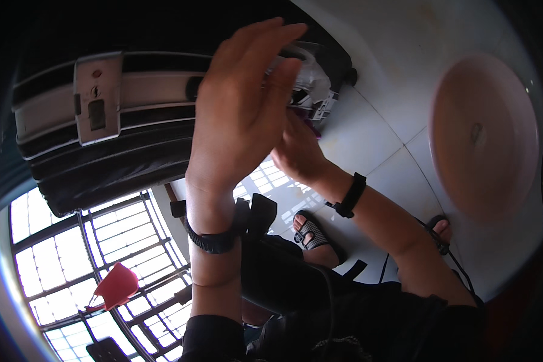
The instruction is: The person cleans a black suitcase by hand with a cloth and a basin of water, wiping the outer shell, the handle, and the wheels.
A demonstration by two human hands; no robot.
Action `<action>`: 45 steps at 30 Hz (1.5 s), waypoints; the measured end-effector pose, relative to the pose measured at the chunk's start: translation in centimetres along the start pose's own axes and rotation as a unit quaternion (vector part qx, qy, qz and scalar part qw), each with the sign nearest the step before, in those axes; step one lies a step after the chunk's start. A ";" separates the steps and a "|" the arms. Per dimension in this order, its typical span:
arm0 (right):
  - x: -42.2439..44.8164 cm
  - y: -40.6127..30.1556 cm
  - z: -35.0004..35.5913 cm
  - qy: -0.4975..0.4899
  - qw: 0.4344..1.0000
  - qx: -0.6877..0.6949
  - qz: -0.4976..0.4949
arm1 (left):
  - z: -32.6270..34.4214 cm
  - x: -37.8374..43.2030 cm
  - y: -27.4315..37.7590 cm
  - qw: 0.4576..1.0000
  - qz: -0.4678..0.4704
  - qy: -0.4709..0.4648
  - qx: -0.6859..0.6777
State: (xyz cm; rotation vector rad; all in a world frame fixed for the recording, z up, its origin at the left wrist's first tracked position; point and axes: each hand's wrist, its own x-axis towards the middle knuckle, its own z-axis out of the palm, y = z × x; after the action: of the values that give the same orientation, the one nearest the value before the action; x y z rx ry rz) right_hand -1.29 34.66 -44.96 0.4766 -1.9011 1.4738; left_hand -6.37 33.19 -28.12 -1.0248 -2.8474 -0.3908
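Observation:
A black suitcase with a pale metal-like band and a latch plate fills the upper left. My left hand is raised before its right part, fingers apart and pointing up. Lower and to its right is my right hand, its fingertips hidden behind the left hand. Close to both hands, against the dark case, lies a crumpled clear plastic bag with black-and-white printed parts. A bit of purple material shows beside my right fingers. Whether the right hand grips it is hidden.
A pink plastic basin is at the right, above the tiled floor. Sandalled feet stand below my arms. A barred window is at lower left, with a red object in front of it.

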 end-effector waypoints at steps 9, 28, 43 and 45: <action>-8.6 8.0 -1.7 -0.076 0.976 -0.063 0.194 | -0.2 1.0 -0.8 0.997 0.015 0.035 -0.065; 9.9 3.3 -7.6 -0.041 0.957 0.287 0.004 | -0.8 -4.0 1.7 0.955 -0.071 0.129 -0.257; 3.9 7.1 -6.8 -0.103 0.977 0.182 0.035 | -1.9 -4.3 1.1 0.959 -0.060 0.103 -0.255; 3.2 7.4 -6.7 -0.114 0.974 0.182 0.068 | -1.8 -4.5 1.3 0.958 -0.081 0.108 -0.252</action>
State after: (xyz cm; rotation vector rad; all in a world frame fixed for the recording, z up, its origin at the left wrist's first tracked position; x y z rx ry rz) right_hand -6.43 43.53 -46.98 0.7219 -1.8686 1.9449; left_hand -2.10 30.94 -26.86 -0.7425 -2.6921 -1.2107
